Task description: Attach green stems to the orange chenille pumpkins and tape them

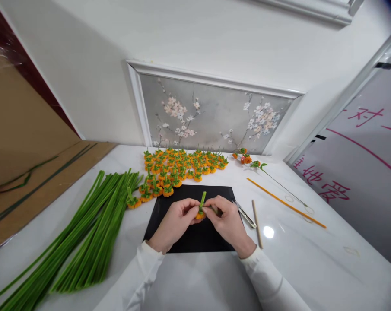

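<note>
Above a black mat (195, 239), my left hand (179, 220) and my right hand (226, 220) meet around a small orange and green flower (200, 214). A short green stem (203, 198) stands up from it between my fingertips. Both hands are closed in a pinch, the left on the flower's left side and the right on its right side. The fingers partly hide the orange petals.
Green fuzzy stems (98, 229) lie at the left. Many small orange flowers (182, 164) stand behind the mat. To the right are scissors (246, 214), a thin stick (256, 224), an orange stem (286, 202) and a finished flower sprig (246, 159).
</note>
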A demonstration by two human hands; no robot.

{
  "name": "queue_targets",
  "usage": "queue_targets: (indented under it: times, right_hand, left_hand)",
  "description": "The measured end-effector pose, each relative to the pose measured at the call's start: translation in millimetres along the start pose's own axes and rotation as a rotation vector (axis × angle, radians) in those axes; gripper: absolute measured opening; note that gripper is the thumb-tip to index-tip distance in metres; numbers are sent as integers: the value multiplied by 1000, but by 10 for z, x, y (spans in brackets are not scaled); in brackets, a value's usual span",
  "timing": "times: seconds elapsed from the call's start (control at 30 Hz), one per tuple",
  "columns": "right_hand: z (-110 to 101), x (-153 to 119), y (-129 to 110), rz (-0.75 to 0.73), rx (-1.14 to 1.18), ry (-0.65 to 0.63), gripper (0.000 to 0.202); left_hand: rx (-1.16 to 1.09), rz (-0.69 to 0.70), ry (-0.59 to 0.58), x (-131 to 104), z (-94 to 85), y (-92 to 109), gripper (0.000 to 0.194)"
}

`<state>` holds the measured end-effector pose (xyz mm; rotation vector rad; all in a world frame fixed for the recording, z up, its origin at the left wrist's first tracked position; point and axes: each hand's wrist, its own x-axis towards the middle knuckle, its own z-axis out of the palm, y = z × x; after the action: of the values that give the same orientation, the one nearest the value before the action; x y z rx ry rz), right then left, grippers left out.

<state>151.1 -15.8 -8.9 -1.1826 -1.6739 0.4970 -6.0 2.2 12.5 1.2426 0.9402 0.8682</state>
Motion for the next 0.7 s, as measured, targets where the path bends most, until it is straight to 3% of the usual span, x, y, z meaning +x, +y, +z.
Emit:
queue_targets:
  times: [0.43,0.7]
  right_hand:
    - [4,-9,-14,73,34,-25,7]
    - [-22,-2,-3,130,52,-53,11]
  left_hand:
    - [100,67,32,9,4,-22,7]
    - [126,85,28,-15,8,-12,10]
